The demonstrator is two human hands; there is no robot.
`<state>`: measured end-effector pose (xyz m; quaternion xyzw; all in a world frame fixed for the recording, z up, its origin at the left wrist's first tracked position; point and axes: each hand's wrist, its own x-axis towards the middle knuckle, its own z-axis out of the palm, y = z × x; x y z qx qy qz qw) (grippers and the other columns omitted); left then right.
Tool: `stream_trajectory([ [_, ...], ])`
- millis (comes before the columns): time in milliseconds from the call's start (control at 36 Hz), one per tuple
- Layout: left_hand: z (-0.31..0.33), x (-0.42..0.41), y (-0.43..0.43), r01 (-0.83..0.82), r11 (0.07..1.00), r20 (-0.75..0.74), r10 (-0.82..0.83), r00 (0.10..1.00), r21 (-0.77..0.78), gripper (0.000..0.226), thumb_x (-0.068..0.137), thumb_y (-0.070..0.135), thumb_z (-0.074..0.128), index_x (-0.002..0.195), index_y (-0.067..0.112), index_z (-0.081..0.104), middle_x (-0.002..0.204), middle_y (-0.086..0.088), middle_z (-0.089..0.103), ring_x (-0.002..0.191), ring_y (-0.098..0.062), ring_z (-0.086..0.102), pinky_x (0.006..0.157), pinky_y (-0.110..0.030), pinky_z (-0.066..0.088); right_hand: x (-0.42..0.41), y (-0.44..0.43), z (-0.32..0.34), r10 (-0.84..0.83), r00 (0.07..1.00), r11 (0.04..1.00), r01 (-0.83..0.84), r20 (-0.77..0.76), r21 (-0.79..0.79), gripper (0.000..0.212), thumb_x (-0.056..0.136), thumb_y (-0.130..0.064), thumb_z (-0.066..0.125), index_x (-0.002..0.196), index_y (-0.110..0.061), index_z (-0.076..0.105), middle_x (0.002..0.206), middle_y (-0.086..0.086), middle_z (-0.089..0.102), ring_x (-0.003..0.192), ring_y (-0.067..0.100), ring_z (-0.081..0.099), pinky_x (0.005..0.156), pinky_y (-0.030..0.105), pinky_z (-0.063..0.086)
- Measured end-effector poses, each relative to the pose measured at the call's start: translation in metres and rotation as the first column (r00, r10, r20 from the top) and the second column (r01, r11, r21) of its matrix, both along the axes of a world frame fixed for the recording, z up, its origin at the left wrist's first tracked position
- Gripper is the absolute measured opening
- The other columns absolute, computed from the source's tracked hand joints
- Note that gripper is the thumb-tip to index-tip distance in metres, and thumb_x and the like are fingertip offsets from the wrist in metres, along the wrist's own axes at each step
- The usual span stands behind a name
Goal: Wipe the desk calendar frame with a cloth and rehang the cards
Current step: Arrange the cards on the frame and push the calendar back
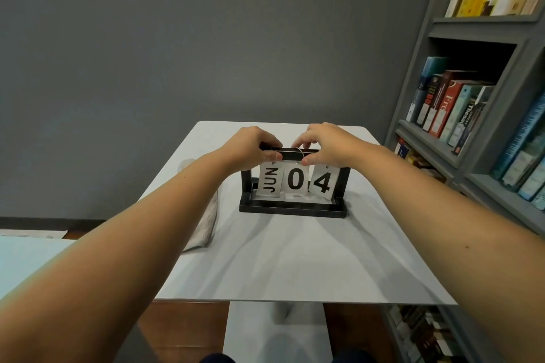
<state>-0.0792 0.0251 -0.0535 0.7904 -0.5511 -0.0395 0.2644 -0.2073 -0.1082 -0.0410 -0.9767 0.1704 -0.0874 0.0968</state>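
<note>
A black desk calendar frame (293,209) stands on the white table (295,259). Three white cards hang from its top bar: "JUN" (270,180), "0" (295,179) and "4" (323,182). My left hand (250,144) grips the left end of the top bar, fingers curled over it. My right hand (324,143) pinches a thin metal ring (300,153) at the bar above the "0" card. A pale cloth (206,224) lies on the table left of the frame, partly hidden by my left forearm.
A grey bookshelf (472,162) full of books stands close to the table's right side. A grey wall is behind the table. Wooden floor and a white table base (277,333) show below the near edge. A pale surface (26,262) lies at the lower left.
</note>
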Motion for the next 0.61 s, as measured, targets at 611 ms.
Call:
stream_trajectory([
  [611,0.001,-0.016,-0.017,0.027,0.999,-0.029,-0.028,0.999,-0.035,0.034,0.089,0.024,0.062,0.122,0.020,0.061,0.110,-0.004,0.067,0.088,-0.014,0.059,0.079,-0.022,0.044,-0.032,-0.015,0.016,-0.098,0.993,0.993,0.102,-0.067,0.061,0.038,0.081,-0.021,0.071,0.119,-0.022,0.063,0.095,-0.004,0.058,0.095,0.018,0.056,0.079,0.028,0.044],
])
